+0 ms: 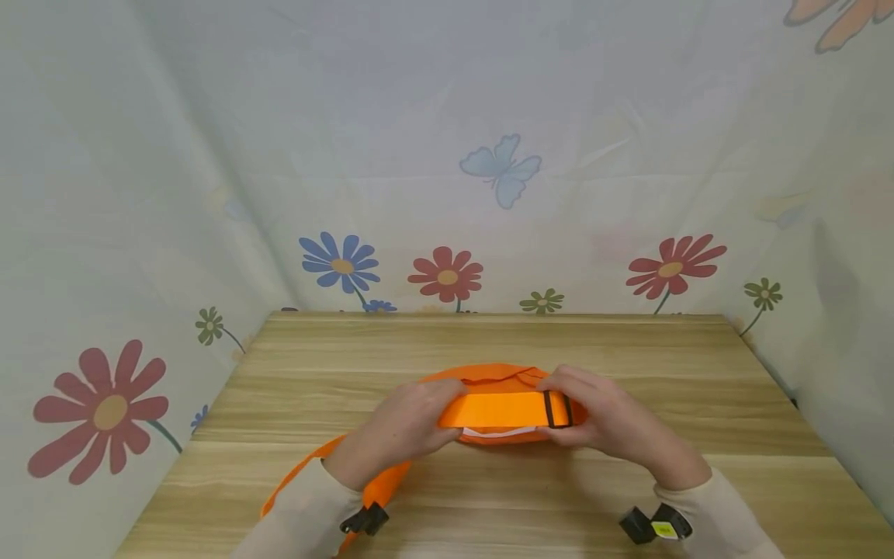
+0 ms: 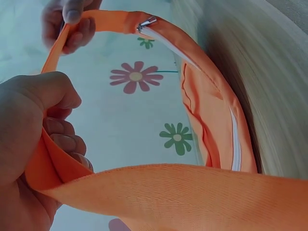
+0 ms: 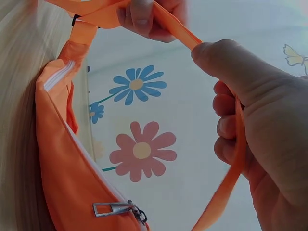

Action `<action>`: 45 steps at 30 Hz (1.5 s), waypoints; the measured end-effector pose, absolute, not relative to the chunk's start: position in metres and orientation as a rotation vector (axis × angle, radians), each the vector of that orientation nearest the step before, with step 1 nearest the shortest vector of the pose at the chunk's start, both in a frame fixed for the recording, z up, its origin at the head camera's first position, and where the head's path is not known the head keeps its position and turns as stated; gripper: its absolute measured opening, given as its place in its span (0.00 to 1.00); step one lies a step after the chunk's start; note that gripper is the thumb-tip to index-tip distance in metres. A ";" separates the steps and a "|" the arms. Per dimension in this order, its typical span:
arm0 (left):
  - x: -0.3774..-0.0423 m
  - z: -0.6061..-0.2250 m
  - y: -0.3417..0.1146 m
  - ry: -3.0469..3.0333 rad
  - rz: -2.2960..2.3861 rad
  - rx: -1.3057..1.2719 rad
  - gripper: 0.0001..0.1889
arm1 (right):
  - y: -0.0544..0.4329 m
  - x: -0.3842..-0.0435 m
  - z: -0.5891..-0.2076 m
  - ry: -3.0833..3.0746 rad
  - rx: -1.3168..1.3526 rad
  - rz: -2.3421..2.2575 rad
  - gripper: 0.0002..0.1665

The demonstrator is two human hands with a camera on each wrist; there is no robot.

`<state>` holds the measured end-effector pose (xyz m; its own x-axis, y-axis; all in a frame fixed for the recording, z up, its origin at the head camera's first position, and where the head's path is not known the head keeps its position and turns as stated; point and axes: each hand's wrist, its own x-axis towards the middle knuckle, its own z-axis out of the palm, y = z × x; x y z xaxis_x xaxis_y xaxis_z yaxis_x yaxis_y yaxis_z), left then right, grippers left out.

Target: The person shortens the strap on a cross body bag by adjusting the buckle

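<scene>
An orange waist bag [image 1: 506, 374] with white zippers is on the wooden table, in front of my body. Its orange webbing strap [image 1: 492, 410] is stretched level between my two hands. My left hand [image 1: 412, 419] grips the strap at its left end, fingers curled round it. The right hand [image 1: 615, 415] pinches the strap's other end, close to a black slider buckle [image 1: 557, 410]. In the right wrist view a metal zipper pull [image 3: 113, 208] hangs on the bag's front. A longer orange strap length [image 1: 382, 487] trails beneath my left forearm.
A wood-grain table [image 1: 335, 349] lies under the bag. Behind and beside it hangs a pale curtain [image 1: 391, 155] printed with flowers and a butterfly. Black wrist cameras [image 1: 366, 519] sit at both sleeve cuffs.
</scene>
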<state>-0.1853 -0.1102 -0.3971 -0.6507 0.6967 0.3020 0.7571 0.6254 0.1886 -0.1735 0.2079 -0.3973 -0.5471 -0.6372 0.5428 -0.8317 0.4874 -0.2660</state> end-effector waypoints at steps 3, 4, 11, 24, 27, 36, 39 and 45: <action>-0.185 -0.398 -0.111 -2.650 -0.455 -1.190 0.22 | 0.210 -0.174 -0.397 -2.362 1.234 0.732 0.31; -0.185 -0.398 -0.112 -2.646 -0.455 -1.188 0.22 | 0.211 -0.175 -0.397 -2.360 1.235 0.735 0.30; -0.186 -0.399 -0.115 -2.680 -0.440 -1.161 0.21 | 0.219 -0.176 -0.396 -2.368 1.233 0.735 0.28; -0.187 -0.402 -0.122 -2.649 -0.425 -1.127 0.21 | 0.231 -0.176 -0.395 -2.325 1.224 0.709 0.29; -0.187 -0.403 -0.124 -2.658 -0.425 -1.097 0.20 | 0.234 -0.175 -0.394 -2.320 1.218 0.727 0.29; -0.189 -0.404 -0.130 -2.655 -0.429 -1.050 0.20 | 0.244 -0.173 -0.391 -2.339 1.203 0.761 0.27; -0.189 -0.405 -0.132 -2.641 -0.439 -1.049 0.21 | 0.247 -0.173 -0.391 -2.369 1.179 0.766 0.27; -0.190 -0.406 -0.135 -2.645 -0.425 -1.037 0.21 | 0.253 -0.173 -0.391 -2.407 1.148 0.758 0.28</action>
